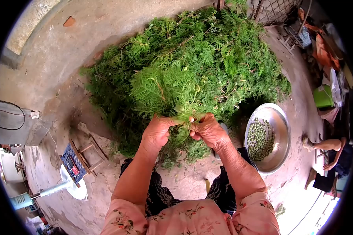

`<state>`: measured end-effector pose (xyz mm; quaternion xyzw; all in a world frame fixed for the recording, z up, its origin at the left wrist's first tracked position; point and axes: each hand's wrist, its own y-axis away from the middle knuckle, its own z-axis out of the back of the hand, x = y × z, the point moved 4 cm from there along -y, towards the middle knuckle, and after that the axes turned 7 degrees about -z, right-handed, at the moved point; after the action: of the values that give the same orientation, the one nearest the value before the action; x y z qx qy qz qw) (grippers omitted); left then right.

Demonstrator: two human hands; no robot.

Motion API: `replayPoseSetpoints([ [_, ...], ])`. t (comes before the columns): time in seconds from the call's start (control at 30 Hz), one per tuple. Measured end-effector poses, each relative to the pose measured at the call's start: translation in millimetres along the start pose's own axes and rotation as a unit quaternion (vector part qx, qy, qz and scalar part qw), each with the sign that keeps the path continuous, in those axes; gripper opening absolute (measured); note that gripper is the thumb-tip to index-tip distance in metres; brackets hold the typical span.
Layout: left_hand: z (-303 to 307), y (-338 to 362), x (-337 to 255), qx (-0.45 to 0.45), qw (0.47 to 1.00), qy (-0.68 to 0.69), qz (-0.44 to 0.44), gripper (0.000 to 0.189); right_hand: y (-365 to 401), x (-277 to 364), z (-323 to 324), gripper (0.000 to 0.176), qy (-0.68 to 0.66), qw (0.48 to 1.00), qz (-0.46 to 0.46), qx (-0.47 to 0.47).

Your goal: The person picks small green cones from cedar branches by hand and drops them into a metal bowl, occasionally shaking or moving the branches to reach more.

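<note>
Just above the near edge of a big pile of cut greenery (231, 70), the person has both hands raised close together on a leafy sprig (156, 92), its feathery tops spreading to the far left over the heap. The left hand (157, 132) is closed on the low end of it, but the leaves cover most of those fingertips. The right hand (209, 131) is pinched shut on the same end, thumb and finger meeting in the foliage; whether anything small sits between them I can't make out. From here the sprig's outline blurs into the pile behind it, so I can't say just where one stops. To the right of the right hand, on the floor, stands a wide metal basin (282, 150) with small green cones (260, 139) gathered in it. The person's dark patterned trousers (160, 192) show only in part, below the forearms. Over on the left, a small stool (72, 158) with a blue seat stands beside a white round base (77, 188), partly hidden by it. At the far right a green container (322, 96) sits among clutter too jumbled to sort out, and nearer, another person's bare leg (327, 145) shows, the rest lost at the dark rim of the view.
</note>
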<state>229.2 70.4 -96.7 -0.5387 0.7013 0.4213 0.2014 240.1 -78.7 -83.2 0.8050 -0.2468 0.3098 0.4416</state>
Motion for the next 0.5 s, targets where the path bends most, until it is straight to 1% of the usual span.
replayPoseSetpoints([
  [0.03, -2, 1, 0, 0.006, 0.999, 0.032, 0.034, 0.038, 0, 2, 4, 0.020, 0.060, 0.998, -0.006, -0.011],
  [0.07, -7, 8, -9, -0.044, 0.999, 0.009, 0.023, 0.040, 7, 13, 4, 0.021, 0.065, 0.998, 0.016, -0.014],
  [0.1, -6, 7, -8, -0.043, 0.999, 0.009, 0.023, 0.040, 5, 17, 8, 0.021, 0.065, 0.998, 0.017, -0.015],
  [0.17, -6, 6, -7, -0.016, 0.999, -0.030, 0.009, 0.036, 5, 27, 24, 0.021, 0.004, 0.994, 0.058, -0.093],
  [0.2, -9, 7, -10, 0.008, 1.000, -0.024, -0.004, 0.040, 2, 28, 30, 0.026, -0.088, 0.992, 0.083, -0.041],
  [0.23, -15, 9, -12, 0.010, 1.000, -0.023, -0.003, 0.040, 2, 33, 30, 0.030, -0.134, 0.983, 0.123, -0.020],
  [0.3, -27, 11, -16, 0.040, 0.995, -0.084, -0.035, 0.044, 4, 36, 24, 0.029, -0.216, 0.972, 0.096, -0.008],
  [0.37, -31, 11, -14, 0.050, 0.996, -0.071, -0.027, 0.047, 8, 39, 18, 0.031, -0.210, 0.972, 0.104, -0.005],
  [0.43, -38, 15, -18, 0.036, 0.996, -0.071, -0.032, 0.047, 11, 41, 17, 0.033, -0.203, 0.973, 0.111, 0.000],
  [0.5, -35, 11, -13, 0.027, 0.996, -0.082, -0.039, 0.047, 12, 40, 19, 0.037, -0.215, 0.973, 0.083, -0.016],
])
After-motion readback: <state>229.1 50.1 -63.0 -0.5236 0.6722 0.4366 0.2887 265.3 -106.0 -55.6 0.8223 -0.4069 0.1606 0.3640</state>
